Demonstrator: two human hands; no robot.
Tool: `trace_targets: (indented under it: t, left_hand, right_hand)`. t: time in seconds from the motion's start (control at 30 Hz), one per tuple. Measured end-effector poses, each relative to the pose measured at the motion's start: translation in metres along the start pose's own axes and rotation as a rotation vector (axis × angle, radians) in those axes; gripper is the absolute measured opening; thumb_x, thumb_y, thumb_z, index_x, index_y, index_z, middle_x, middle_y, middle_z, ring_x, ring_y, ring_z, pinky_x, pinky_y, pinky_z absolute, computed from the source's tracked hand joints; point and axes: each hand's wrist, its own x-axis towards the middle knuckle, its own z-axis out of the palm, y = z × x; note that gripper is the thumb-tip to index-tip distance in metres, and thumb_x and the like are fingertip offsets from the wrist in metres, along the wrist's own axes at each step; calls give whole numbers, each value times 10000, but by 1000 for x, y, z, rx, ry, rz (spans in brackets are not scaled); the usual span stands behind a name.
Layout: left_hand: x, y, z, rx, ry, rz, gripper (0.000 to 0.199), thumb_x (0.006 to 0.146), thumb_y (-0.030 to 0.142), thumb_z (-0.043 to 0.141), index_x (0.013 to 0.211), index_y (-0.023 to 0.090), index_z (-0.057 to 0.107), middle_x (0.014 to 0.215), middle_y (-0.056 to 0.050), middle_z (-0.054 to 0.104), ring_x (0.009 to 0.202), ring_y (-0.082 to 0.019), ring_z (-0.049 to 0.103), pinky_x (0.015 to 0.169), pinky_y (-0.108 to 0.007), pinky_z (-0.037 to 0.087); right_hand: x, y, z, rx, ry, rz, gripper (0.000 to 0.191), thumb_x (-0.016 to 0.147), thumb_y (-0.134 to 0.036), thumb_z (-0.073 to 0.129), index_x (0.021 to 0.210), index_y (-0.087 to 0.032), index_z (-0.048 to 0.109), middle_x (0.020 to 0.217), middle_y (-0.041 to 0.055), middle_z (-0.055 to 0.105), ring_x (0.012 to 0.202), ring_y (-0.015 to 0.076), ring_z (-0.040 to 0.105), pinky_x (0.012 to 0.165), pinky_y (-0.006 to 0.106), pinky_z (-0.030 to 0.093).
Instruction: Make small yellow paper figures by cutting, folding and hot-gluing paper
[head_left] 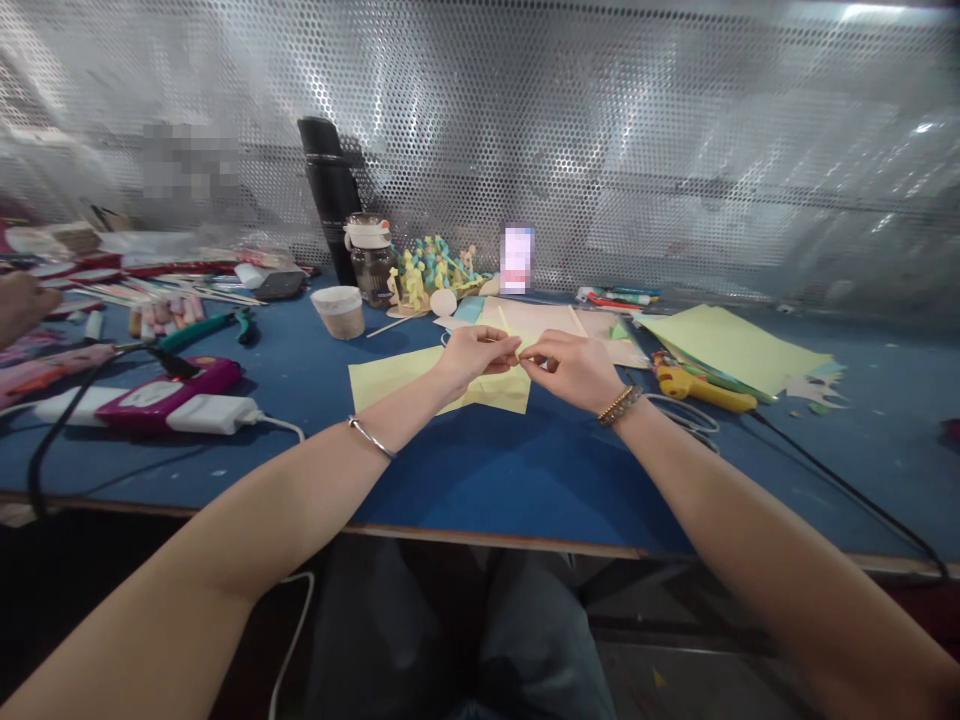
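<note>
My left hand (481, 357) and my right hand (574, 370) meet above the blue table, fingertips pinched close together. Something small sits between the fingertips, too tiny to identify. Beneath and beside my left hand lies a creased yellow paper sheet (390, 383). Just behind the hands is a pale pink sheet (544, 319) with thin strips on it. A yellow glue gun (705, 390) rests to the right of my right hand, and a stack of yellow-green paper (739, 345) lies beyond it.
A purple power strip (161, 395) with white plugs and cables is at left. Behind stand a paper cup (339, 312), a bottle (371, 262), a black flask (328, 200), small paper flowers (431, 272) and a lit phone (517, 260). Another person's hand (26, 305) shows far left.
</note>
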Motion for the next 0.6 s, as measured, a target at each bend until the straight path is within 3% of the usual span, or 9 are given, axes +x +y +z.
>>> trace_targets:
  t: [0.6]
  left_hand:
    - [-1, 1, -1, 7, -2, -4, 209, 684, 311, 734, 710, 146, 608, 636, -13, 641, 611, -85, 601, 715, -257, 512]
  right_hand:
    - [2, 4, -2, 163, -31, -15, 161, 855, -257, 542, 800, -208, 685, 750, 9, 616, 649, 121, 532, 621, 254, 397]
